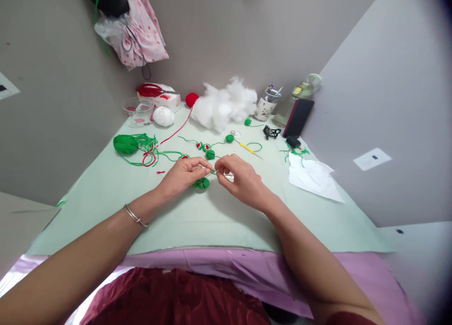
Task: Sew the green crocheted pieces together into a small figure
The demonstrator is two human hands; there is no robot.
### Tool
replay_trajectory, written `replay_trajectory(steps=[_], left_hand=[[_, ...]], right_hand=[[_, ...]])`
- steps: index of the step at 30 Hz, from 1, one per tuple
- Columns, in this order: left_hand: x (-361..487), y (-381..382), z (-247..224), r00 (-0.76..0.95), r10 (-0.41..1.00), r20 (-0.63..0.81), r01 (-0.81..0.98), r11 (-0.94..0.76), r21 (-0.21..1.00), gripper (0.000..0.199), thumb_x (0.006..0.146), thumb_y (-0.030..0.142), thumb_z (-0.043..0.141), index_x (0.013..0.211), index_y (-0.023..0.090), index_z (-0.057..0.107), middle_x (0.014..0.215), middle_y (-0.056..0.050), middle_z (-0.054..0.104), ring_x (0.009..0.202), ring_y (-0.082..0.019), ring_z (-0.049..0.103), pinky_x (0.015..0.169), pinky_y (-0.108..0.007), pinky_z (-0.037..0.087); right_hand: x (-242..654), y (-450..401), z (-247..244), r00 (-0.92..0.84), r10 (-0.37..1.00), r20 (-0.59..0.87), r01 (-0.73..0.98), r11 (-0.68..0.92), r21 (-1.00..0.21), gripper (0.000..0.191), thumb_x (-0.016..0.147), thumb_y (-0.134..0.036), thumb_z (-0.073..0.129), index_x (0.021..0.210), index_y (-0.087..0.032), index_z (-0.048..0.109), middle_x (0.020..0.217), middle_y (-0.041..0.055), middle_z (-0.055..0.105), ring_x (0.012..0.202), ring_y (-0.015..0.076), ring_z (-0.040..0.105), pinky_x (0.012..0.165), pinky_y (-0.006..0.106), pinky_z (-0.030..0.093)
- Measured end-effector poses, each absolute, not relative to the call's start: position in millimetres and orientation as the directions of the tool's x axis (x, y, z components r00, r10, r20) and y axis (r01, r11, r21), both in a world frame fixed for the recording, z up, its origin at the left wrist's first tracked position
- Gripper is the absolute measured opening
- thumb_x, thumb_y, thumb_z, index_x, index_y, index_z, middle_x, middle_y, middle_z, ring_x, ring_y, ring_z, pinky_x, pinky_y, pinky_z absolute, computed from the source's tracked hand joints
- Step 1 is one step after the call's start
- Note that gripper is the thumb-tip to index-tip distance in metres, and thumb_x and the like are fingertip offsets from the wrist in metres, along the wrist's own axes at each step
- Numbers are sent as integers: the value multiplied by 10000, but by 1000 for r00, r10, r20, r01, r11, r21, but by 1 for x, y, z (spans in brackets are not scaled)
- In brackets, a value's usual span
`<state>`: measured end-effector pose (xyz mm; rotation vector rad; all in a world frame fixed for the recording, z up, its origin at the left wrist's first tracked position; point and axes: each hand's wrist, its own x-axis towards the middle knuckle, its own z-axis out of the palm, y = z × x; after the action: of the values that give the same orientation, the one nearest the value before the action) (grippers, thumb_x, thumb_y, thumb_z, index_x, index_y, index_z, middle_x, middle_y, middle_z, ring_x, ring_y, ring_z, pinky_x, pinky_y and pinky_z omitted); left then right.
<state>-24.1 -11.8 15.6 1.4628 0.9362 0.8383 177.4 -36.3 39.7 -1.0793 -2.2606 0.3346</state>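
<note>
My left hand point(187, 173) and my right hand point(242, 178) meet low over the table, fingertips pinched together. A short bit of green yarn point(214, 171) runs between the two pinches. Close under my left fingers is a small green yarn ball point(202, 183); whether it touches them I cannot tell. Just beyond the fingertips lies another green ball point(210, 154) with a dark band. Past it are small red, white and green crocheted pieces point(203, 146) and a further green ball point(230, 138) on a strand. Something pale under my right palm is mostly hidden.
On the left lie a green yarn skein point(126, 145) and tangled strands. White stuffing point(226, 104), a red yarn ball point(191, 99) and red-handled scissors point(151, 90) are at the back. A yellow-handled hook point(246, 148), phone point(298, 118), bottle point(287, 104) and white paper point(312, 177) lie rightward.
</note>
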Motion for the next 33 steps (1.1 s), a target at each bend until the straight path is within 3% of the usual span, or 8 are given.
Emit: replay_trajectory(steps=[5, 9, 14, 25, 29, 33], left_hand=[[-23, -13, 18, 408, 913, -2, 126, -54, 991, 207, 786, 393, 723, 779, 188, 699, 505, 75, 290, 482, -82, 238, 489, -245, 145], [-23, -13, 19, 403, 915, -20, 138, -39, 990, 250, 741, 422, 766, 837, 202, 695, 493, 92, 267, 465, -80, 232, 483, -238, 154], [-21, -14, 21, 418, 907, -49, 148, -14, 989, 313, 728, 455, 768, 822, 165, 696, 508, 98, 249, 484, -73, 218, 500, -236, 154], [-25, -10, 18, 525, 837, -152, 41, 154, 987, 269, 775, 405, 765, 887, 178, 674, 539, 78, 387, 495, -72, 296, 503, -241, 188], [-25, -10, 18, 508, 848, -154, 13, 171, 985, 272, 754, 392, 780, 882, 183, 662, 585, 63, 458, 490, -61, 293, 499, -240, 180], [-23, -11, 21, 474, 866, -161, -7, 187, 982, 262, 732, 372, 779, 850, 177, 648, 564, 70, 429, 485, -60, 268, 494, -238, 166]], right_hand=[[177, -36, 39, -500, 753, 429, 616, 657, -435, 131, 892, -86, 528, 876, -216, 530, 812, 25, 605, 789, 187, 531, 706, 309, 424], [177, -35, 37, -491, 737, 464, 610, 671, -421, 139, 907, -84, 526, 869, -214, 559, 797, 25, 624, 782, 185, 535, 700, 305, 423], [179, -33, 36, -465, 745, 479, 556, 666, -497, 125, 925, -108, 565, 883, -212, 621, 805, 23, 645, 788, 170, 560, 711, 292, 438], [182, -30, 39, -401, 805, 438, 530, 594, -605, 119, 919, -119, 592, 845, -198, 643, 793, 18, 641, 743, 151, 546, 694, 283, 428], [183, -32, 42, -383, 825, 415, 510, 563, -650, 58, 917, -162, 597, 901, -194, 642, 836, 21, 649, 744, 141, 558, 681, 273, 438], [184, -33, 45, -381, 848, 369, 514, 526, -677, 84, 915, -171, 567, 934, -198, 645, 834, 12, 643, 742, 135, 559, 680, 267, 438]])
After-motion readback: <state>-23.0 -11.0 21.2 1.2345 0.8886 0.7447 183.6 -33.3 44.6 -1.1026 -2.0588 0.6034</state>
